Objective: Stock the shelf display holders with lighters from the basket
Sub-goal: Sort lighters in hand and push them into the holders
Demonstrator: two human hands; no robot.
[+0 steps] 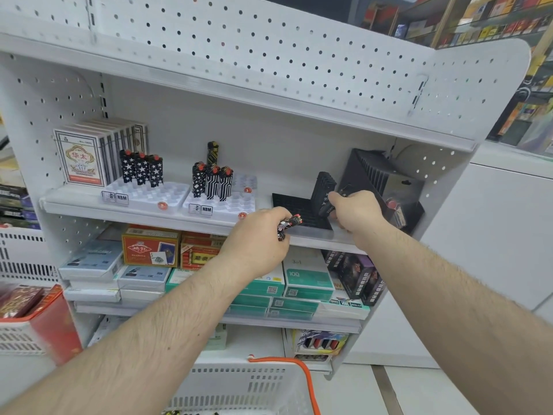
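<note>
The left hand (259,235) grips a small patterned black lighter with a red top (288,225) at the front edge of the white metal shelf (155,215). The right hand (354,210) grasps a ribbed black plastic display holder (322,190) tilted over a flat black tray (299,209). The white slotted basket with an orange handle (254,387) sits below, well apart.

White pegboard shelf (269,70), black star-patterned lighters (141,170), white basket (239,387) with orange handle (302,375), black holder (299,209)
</note>
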